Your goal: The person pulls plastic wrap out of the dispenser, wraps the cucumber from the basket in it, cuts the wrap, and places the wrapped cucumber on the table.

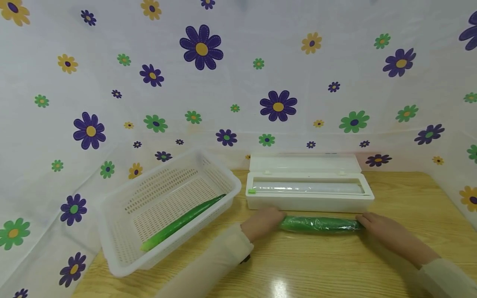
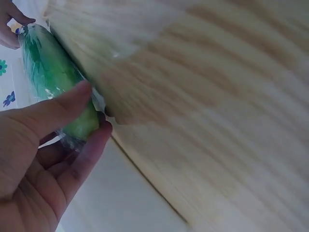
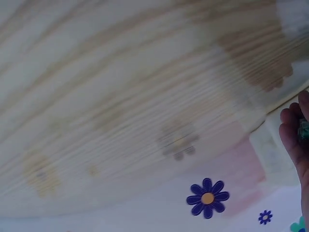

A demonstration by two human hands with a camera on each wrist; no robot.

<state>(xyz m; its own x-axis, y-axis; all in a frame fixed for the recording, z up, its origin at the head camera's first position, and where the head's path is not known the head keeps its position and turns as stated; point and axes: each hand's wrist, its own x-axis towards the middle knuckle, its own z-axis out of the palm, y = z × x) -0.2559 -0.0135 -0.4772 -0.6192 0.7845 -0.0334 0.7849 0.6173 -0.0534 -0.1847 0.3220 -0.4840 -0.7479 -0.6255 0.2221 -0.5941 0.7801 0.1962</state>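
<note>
A green cucumber (image 1: pixel 320 224) wrapped in clear, shiny film lies crosswise over the table, just in front of the white film box. My left hand (image 1: pixel 262 223) holds its left end; in the left wrist view the thumb and fingers (image 2: pixel 89 152) close around the paler tip, where loose film bunches. At the darker right end, my right hand (image 1: pixel 391 234) grips with its fingertips. Only a sliver of that hand (image 3: pixel 294 140) and the green end enters the right wrist view, at its right edge.
The white box (image 1: pixel 309 203) stands with its lid (image 1: pixel 303 162) raised, a roll of clear film (image 1: pixel 305 187) inside and a green slider at its left. A white perforated basket (image 1: pixel 126 271) at left holds another cucumber (image 1: pixel 182 223). Flowered sheeting (image 1: pixel 238 82) encloses the wooden table (image 1: pixel 316 265).
</note>
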